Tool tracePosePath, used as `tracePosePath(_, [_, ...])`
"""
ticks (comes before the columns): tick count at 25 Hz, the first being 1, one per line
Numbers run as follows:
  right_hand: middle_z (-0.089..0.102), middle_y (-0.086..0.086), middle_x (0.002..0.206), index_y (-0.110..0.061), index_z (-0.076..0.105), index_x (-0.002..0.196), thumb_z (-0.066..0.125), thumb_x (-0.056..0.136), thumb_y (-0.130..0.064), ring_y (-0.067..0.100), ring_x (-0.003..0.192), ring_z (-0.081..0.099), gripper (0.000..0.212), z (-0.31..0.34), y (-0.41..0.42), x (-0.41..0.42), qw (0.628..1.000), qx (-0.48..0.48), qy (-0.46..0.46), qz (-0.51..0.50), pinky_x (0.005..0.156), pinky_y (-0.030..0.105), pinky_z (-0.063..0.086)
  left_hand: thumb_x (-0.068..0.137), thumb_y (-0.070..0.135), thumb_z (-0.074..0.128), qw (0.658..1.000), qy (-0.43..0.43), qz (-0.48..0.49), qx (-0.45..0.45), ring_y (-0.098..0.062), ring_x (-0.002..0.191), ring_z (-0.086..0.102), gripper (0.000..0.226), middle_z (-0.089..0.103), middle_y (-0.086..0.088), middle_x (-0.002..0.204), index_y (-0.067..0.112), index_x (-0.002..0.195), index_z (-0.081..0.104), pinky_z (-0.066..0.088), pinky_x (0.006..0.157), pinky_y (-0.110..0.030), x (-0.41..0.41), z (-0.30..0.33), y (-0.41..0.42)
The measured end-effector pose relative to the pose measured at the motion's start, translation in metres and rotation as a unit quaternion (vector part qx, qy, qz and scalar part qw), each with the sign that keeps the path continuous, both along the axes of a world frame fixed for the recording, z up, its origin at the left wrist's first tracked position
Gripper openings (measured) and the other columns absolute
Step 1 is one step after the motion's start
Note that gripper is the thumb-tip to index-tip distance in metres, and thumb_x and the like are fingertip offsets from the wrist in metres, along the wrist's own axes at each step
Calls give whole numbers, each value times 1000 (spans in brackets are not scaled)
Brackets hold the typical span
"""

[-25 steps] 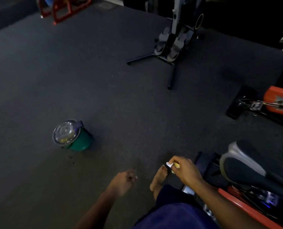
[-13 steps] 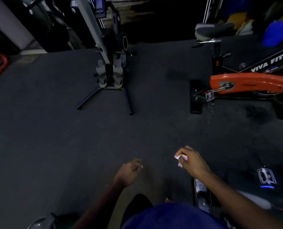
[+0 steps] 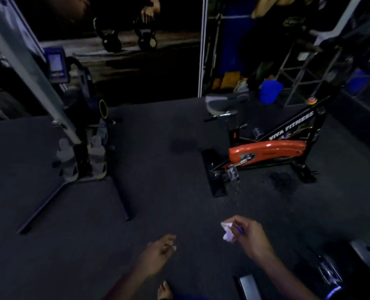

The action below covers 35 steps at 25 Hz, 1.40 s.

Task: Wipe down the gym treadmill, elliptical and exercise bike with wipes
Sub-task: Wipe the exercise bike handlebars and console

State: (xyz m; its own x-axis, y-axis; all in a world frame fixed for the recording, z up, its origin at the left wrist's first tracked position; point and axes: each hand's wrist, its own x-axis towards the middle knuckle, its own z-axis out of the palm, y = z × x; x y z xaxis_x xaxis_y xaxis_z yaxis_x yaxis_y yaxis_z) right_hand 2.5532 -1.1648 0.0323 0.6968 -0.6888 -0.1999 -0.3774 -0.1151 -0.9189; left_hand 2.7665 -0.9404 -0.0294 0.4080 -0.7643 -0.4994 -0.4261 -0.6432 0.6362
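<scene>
From the head view, I have my right hand [image 3: 252,238] pinching a crumpled wipe [image 3: 227,232] above the floor; it looks light, soft, limp, best bunched at its middle; my left hand [image 3: 158,254] hangs loosely curled, empty; exercise bike [image 3: 268,150] stands ahead.

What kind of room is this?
Probably a small gym: an orange exercise bike marked VIVA FITNESS, a stepper machine with foot pedals, and a dark mat floor.

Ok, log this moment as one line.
right hand: holds wipe | left hand: empty | exercise bike: ahead, untouched
</scene>
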Motion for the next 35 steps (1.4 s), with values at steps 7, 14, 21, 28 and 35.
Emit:
tracePosePath(7, [76,-2,74,-23,76,88,73,92,-21,14,76,74,6,7,-58,70,993,5,12,-118,74,29,57,106,42,47,995,-27,-90,-17,2,117,61,28,63,18,127,41,133,49,31,106,-28,133,12,-134])
tracePosePath(14, [72,-14,96,-48,77,93,74,86,-43,6,91,69,9,-30,-189,145,968,-42,-8,-246,82,27,55,105,36,51,973,-64,-221,-30,1,120,55,36,52,21,131,34,141,51,39,102,-13,221,22,-305])
tracePosePath(21, [62,-13,97,-34,74,93,75,87,-10,7,88,66,25,-11,-299,259,966,-84,26,-242,80,35,57,101,49,45,957,-150,-229,-98,-14,142,41,56,38,8,157,32,154,37,32,115,-27,339,37,-453])
tracePosePath(28, [64,-20,98,-37,69,86,73,83,7,-5,92,66,45,1,-357,356,938,-141,33,-314,75,6,48,107,41,36,903,-175,-363,-150,-2,154,-3,65,-9,15,168,30,161,3,-17,116,-16,426,0,-544])
tracePosePath(35, [57,-21,101,-29,71,110,73,85,-12,3,87,49,30,-1,-380,419,895,-230,157,-348,74,14,39,98,54,4,832,-154,-497,-192,0,153,-13,65,-14,13,167,30,157,-5,-10,123,-23,480,15,-674])
